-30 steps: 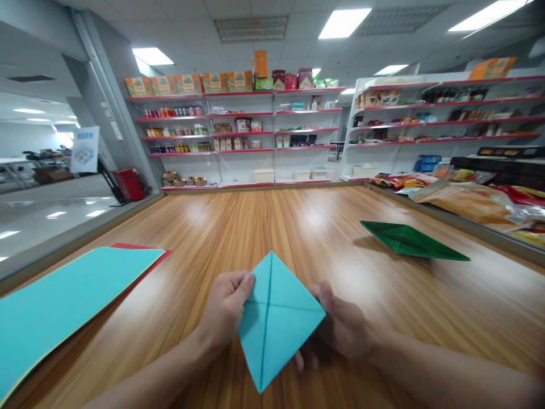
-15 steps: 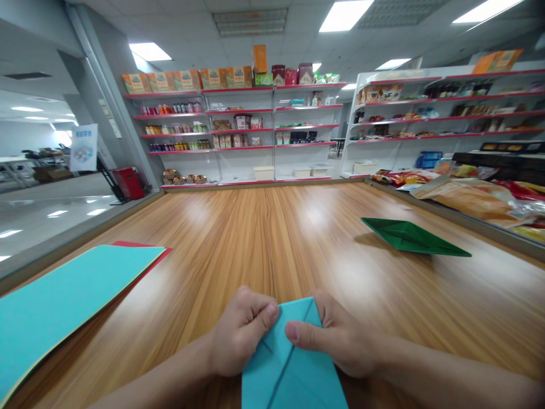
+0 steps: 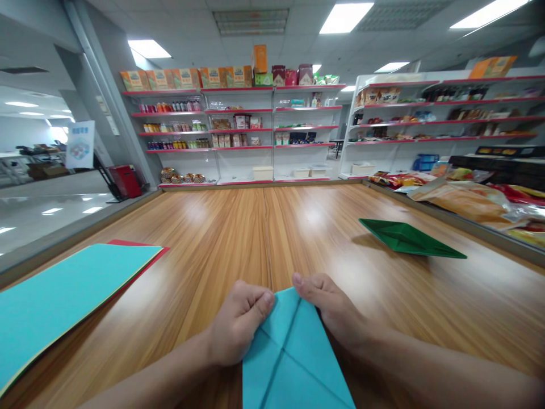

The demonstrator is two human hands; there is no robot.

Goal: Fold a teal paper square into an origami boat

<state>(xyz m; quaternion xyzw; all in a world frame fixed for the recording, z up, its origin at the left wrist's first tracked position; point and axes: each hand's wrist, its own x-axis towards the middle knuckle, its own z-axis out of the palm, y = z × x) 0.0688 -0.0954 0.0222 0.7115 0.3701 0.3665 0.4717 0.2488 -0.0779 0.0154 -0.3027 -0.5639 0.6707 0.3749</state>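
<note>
Sheets [image 3: 76,301] are stacked at the worktop's [image 3: 217,227] left edge; by the closed left hand [image 3: 236,326], blue paper [image 3: 293,363] is pinched toward the near edge; its top corner is touched by the half-curled right hand [image 3: 336,309], grip unclear; green paper [image 3: 409,237] is set toward the right edge

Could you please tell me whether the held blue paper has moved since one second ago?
Yes, the blue paper has moved down the view, away from the wooden table's far edge.

Turq. paper [image 3: 293,363]; crossed creases
</note>
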